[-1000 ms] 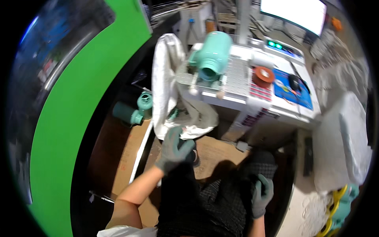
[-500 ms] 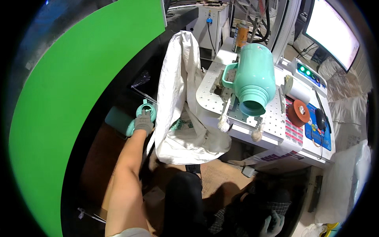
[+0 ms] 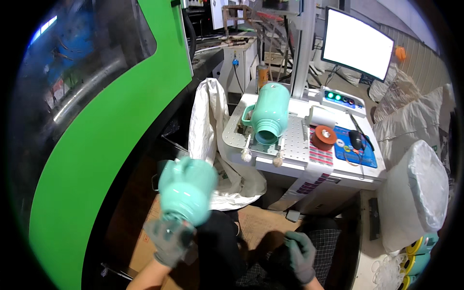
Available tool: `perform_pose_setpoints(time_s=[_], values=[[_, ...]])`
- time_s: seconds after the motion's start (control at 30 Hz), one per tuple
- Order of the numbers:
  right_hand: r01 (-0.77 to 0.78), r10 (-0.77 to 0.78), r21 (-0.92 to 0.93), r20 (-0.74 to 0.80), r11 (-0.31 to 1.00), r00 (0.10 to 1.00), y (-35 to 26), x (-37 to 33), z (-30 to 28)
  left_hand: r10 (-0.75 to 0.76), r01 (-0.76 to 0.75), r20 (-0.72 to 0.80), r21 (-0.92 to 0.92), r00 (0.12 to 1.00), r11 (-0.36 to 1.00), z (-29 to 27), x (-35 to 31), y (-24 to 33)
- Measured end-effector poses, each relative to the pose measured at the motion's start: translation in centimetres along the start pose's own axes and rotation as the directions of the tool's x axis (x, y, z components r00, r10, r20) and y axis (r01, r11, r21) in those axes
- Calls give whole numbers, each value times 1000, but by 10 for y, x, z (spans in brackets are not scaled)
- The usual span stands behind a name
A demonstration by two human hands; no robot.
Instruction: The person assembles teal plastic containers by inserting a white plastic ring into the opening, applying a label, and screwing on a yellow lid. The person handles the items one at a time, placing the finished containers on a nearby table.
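Observation:
My left hand [image 3: 166, 240], in a grey glove, grips a turquoise thermos jug [image 3: 186, 195] by its neck end. The jug is tilted with its body away from me, and motion smears its outline. Over my right thigh my right hand [image 3: 300, 256], also gloved, has its fingers half curled and apart with nothing visible in them. Another turquoise thermos jug [image 3: 271, 108] lies on the perforated white plate [image 3: 233, 129] of the workbench, its open mouth toward me and its handle to the left.
A white woven sack [image 3: 200, 121] stands beyond my left hand. At left curves a green machine panel [image 3: 96, 159]. The bench holds an orange tape roll [image 3: 324, 137], a white roll [image 3: 321, 117], a mouse [image 3: 355, 139] and a lit control box [image 3: 342, 100]. Behind stands a monitor [image 3: 357, 46].
My left hand has brought a turquoise jug up from the floor at left, nearer to me. My right hand has moved up and left. The view has tilted up.

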State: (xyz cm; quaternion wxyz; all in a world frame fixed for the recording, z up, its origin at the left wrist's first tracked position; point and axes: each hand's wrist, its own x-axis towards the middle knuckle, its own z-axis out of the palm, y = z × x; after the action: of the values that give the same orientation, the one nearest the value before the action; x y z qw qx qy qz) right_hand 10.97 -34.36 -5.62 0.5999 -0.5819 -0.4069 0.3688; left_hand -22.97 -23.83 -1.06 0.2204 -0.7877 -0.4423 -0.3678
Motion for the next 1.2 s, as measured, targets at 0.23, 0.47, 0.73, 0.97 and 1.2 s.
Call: perform_pose_setpoints(time_s=[0.23,0.47,0.73,0.97,1.2], values=[[22,-11,-27,358,999,934,-42,-30,-32,566,-351,81,-711,820,610,-6,-49,156],[146,-184,-142,-308,979,933,-4,-121,-95,682,-117,274,-876,678,468,9,-7,246],[316,145,-791,449,524,882,-68,-121,-123,766,-78,325,-896,554,436,30,13,280],[570,-98,-716,585,404,805,-58,-113,-128,740,47,367,-909,564,415,27,12,273],[457,-649,-463,-591,760,479,-29,-99,-119,553,209,375,-917,744,341,21,28,212]])
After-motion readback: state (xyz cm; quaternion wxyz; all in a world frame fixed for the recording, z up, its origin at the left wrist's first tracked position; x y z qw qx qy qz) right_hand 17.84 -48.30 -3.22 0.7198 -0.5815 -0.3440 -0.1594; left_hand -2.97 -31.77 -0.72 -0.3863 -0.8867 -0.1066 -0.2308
